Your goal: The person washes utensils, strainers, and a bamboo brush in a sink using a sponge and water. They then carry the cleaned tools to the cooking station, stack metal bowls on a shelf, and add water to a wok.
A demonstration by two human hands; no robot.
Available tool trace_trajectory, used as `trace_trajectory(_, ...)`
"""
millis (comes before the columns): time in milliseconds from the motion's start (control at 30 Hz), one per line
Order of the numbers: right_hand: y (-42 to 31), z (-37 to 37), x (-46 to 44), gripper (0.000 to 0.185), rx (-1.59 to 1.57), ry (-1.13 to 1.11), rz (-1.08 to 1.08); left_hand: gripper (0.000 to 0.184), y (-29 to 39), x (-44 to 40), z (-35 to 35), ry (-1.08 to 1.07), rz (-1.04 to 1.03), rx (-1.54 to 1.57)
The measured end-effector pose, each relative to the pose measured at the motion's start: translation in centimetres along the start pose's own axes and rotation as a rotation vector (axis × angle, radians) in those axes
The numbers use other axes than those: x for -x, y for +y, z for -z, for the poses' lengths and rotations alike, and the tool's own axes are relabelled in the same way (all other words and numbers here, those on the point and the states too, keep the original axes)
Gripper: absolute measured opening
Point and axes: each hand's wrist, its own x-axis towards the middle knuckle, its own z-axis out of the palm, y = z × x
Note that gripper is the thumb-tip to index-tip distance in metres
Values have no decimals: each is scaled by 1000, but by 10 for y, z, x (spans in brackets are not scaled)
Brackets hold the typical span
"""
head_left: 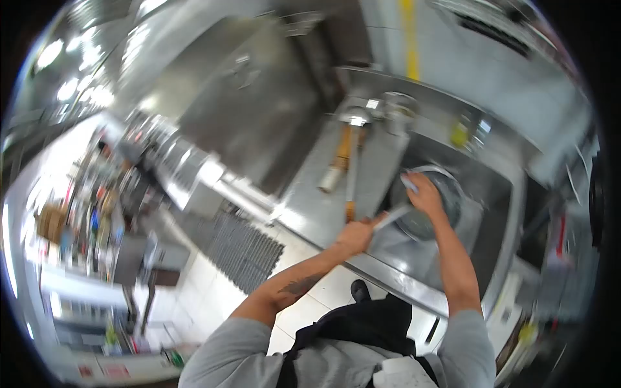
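Over the front edge of the metal sink [479, 258], my left hand [356, 237] is closed round the handle of a pan [430, 204]. The pan is round, looks wet inside and lies tilted in the basin, its pale handle [393, 217] pointing toward my left hand. My right hand [424, 193] is closed at the pan's upper left rim, with something small and whitish [409, 183] at its fingers, too blurred to name. Left of the basin, a long ladle [352, 168] lies on the steel drainboard [307, 204].
Beside the ladle is a wooden tool with a white end [331, 178]. A metal pot [399, 110] stands at the back. Yellow-green [460, 131] and clear bottles [480, 134] stand behind the basin. A dark floor mat [242, 249] lies to the left.
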Motion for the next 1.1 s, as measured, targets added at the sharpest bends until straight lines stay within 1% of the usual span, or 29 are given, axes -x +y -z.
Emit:
trace_trajectory(33, -25, 20, 0, 40, -1, -54, 10, 84, 3, 11, 12, 37, -28, 4)
trace_trajectory(67, -33, 39, -7, 36, -98, -145, -254, 86, 3, 27, 19, 64, -59, 0)
trace_trajectory(100, 6, 29, -4, 34, -230, -63, -410, 85, 0, 39, 17, 89, -61, -17)
trace_trajectory(133, 120, -10, 13, 37, -145, -102, -514, 84, -6, 45, 20, 114, -82, -43)
trace_trajectory(167, 148, 3, 30, 44, -439, -224, -743, 83, -2, 57, 40, 117, -20, -23)
trace_trajectory(200, 159, 22, 41, 51, -725, -349, -969, 83, -4, 59, 39, 122, 9, 13)
trace_trajectory(233, 149, 19, 55, 53, -751, -139, -1030, 83, -2, 55, 36, 129, 35, 51)
trace_trajectory(300, 109, 21, 62, 58, -867, 14, -1138, 83, -10, 49, 35, 150, 77, 86)
trace_trajectory(333, 113, 16, 72, 58, -869, -7, -1132, 83, -11, 48, 34, 151, 82, 109)
trace_trajectory(400, 123, 5, 87, 57, -932, -27, -1334, 83, -4, 50, 49, 126, 101, 69)
trace_trajectory(433, 134, 5, 91, 57, -936, -42, -1327, 83, 2, 52, 54, 94, 113, 43)
trace_trajectory(467, 146, 6, 89, 59, -589, -210, -1234, 83, 3, 51, 55, 98, 130, 33)
trace_trajectory(533, 163, -3, 91, 68, 89, -510, -956, 83, 5, 56, 55, 276, 148, 195)
trace_trajectory(567, 179, -21, 95, 68, 75, -525, -938, 83, 4, 57, 59, 277, 172, 184)
trace_trajectory(633, 213, -65, 105, 75, 366, -680, -598, 82, 5, 60, 74, 323, 197, 292)
trace_trajectory(667, 220, -78, 107, 80, 322, -696, -604, 82, 6, 62, 83, 312, 207, 278)
trace_trajectory(700, 237, -93, 115, 80, 309, -706, -604, 80, 9, 62, 89, 345, 251, 371)
trace_trajectory(733, 257, -112, 124, 74, 350, -813, -664, 79, 10, 63, 92, 381, 295, 466)
trace_trajectory(767, 267, -127, 131, 68, 396, -921, -721, 79, 7, 64, 93, 376, 307, 464)
trace_trajectory(800, 269, -132, 137, 68, 397, -932, -718, 79, 6, 65, 91, 425, 306, 462)
trace_trajectory(833, 270, -134, 142, 58, 404, -957, -694, 79, 7, 65, 89, 476, 303, 460)
trace_trajectory(867, 271, -136, 145, 49, 408, -975, -671, 78, 8, 67, 86, 463, 330, 483)
trace_trajectory(900, 254, -132, 142, 49, 414, -978, -673, 78, 7, 68, 83, 463, 330, 491)
trace_trajectory(967, 220, -117, 135, 35, 697, -830, -725, 78, 11, 70, 74, 540, 346, 533)
trace_trajectory(1000, 222, -117, 132, 34, 659, -787, -749, 76, 12, 70, 74, 479, 435, 561)
trace_trajectory(1033, 217, -118, 130, 34, 626, -745, -777, 77, 9, 74, 71, 565, 387, 548)
trace_trajectory(1067, 214, -113, 129, 38, 537, -636, -655, 77, 3, 77, 62, 640, 327, 549)
trace_trajectory(1100, 217, -109, 130, 43, 475, -527, -563, 78, -1, 79, 57, 686, 342, 542)
